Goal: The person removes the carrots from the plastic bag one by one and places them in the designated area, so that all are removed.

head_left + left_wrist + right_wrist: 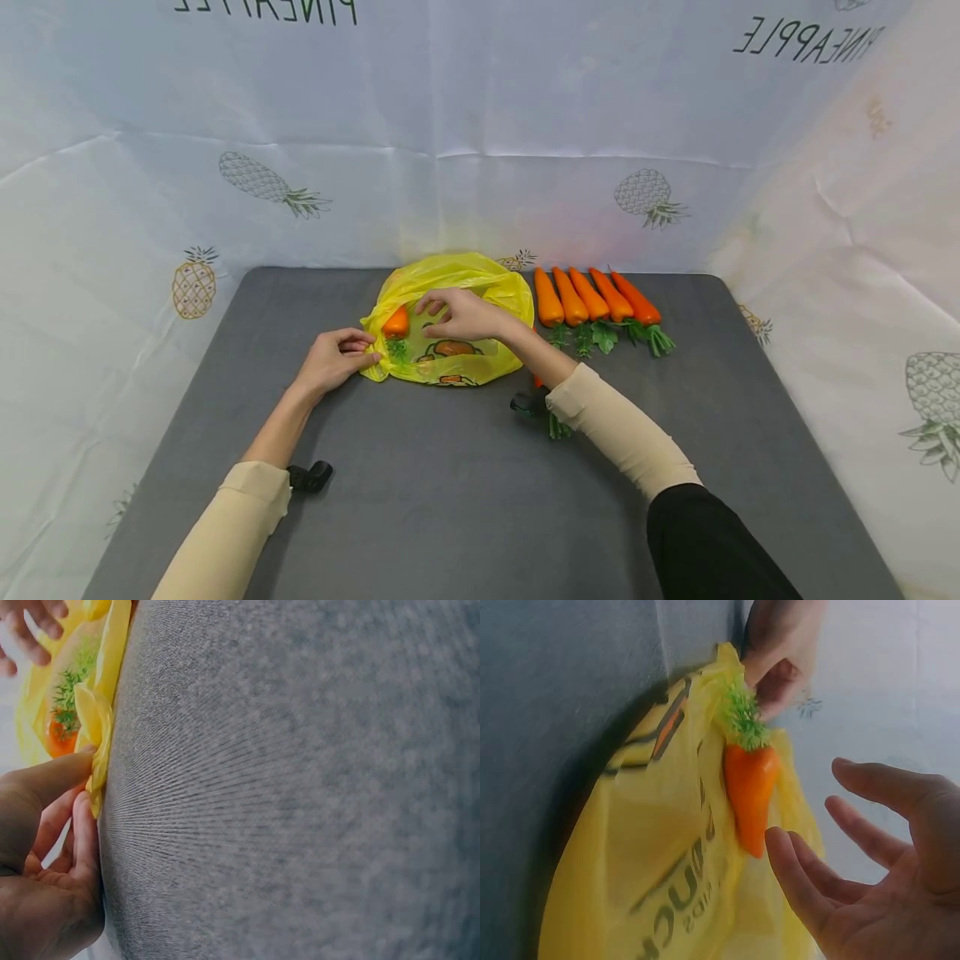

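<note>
A yellow plastic bag (468,271) lies spread at the back of the table, its mouth facing up. One orange carrot (751,791) with a green leafy top rests inside it near the left side. My left hand (330,362) pinches the bag's left edge between thumb and fingers, close to the carrot's greens. Over the bag's opening hovers my right hand (465,315), just right of the carrot. Its fingers (881,784) are spread and loosely bent, with nothing between them.
Several carrots (576,298) lie in a row on the grey table (450,492), right of the bag. Another carrot's green top (558,427) shows beneath my right forearm, which hides most of it. A white pineapple-print cloth (487,108) hangs behind the table.
</note>
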Action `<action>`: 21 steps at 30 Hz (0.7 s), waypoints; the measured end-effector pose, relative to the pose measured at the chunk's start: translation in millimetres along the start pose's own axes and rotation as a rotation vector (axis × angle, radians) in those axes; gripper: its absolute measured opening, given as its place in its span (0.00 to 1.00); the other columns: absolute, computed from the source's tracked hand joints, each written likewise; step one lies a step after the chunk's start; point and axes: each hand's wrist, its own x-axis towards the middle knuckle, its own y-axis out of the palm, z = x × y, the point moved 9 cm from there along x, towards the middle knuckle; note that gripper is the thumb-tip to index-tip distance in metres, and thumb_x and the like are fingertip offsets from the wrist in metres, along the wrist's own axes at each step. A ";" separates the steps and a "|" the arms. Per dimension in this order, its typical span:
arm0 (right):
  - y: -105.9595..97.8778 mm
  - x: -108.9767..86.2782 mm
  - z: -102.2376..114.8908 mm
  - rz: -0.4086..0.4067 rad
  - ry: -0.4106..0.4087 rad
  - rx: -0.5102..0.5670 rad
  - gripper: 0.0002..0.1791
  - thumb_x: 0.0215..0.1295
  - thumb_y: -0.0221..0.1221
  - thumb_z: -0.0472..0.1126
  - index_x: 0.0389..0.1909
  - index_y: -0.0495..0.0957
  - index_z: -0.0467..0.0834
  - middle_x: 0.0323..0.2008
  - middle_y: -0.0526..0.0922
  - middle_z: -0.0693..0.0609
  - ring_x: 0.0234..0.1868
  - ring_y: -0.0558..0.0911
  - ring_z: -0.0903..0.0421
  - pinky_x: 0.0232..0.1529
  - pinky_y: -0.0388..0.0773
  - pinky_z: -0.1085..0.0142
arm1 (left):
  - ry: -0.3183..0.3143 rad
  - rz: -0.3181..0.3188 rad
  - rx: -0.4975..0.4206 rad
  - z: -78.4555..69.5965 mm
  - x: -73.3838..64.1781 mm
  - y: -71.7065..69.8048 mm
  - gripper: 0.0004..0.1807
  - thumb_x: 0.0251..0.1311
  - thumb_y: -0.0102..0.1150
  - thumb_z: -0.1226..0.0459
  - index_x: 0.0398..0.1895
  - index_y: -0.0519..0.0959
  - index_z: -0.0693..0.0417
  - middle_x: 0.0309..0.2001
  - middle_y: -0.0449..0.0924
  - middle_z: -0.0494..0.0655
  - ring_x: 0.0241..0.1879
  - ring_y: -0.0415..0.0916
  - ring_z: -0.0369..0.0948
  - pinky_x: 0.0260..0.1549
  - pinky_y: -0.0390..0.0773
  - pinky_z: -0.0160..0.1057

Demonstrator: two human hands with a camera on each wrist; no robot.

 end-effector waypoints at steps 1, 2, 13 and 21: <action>2.1 4.3 0.7 0.003 -0.003 -0.002 0.23 0.77 0.65 0.39 0.68 0.78 0.37 0.69 0.80 0.35 0.71 0.81 0.39 0.66 0.85 0.55 | -0.002 0.001 -0.001 -0.5 0.3 0.0 0.21 0.70 0.73 0.61 0.61 0.84 0.64 0.55 0.85 0.63 0.43 0.79 0.33 0.41 0.80 0.22; 4.3 8.3 1.1 0.004 -0.006 -0.010 0.23 0.77 0.65 0.39 0.69 0.78 0.37 0.69 0.80 0.35 0.71 0.81 0.39 0.66 0.85 0.55 | -0.005 0.001 -0.002 -1.0 0.4 -0.2 0.21 0.70 0.73 0.61 0.61 0.84 0.64 0.54 0.85 0.63 0.43 0.79 0.32 0.41 0.80 0.22; 19.3 37.2 2.8 0.003 0.017 -0.075 0.23 0.77 0.65 0.42 0.70 0.80 0.42 0.70 0.82 0.42 0.72 0.80 0.42 0.66 0.85 0.53 | -0.027 0.015 0.008 1.7 -1.1 -0.5 0.21 0.72 0.72 0.62 0.62 0.84 0.64 0.54 0.86 0.61 0.44 0.79 0.35 0.40 0.80 0.24; 25.2 45.3 3.9 -0.017 0.012 -0.076 0.20 0.77 0.65 0.41 0.67 0.83 0.42 0.65 0.85 0.42 0.61 0.84 0.47 0.55 0.83 0.63 | -0.017 0.015 0.015 0.3 1.9 1.4 0.21 0.71 0.72 0.61 0.62 0.84 0.63 0.56 0.86 0.63 0.45 0.80 0.35 0.41 0.80 0.23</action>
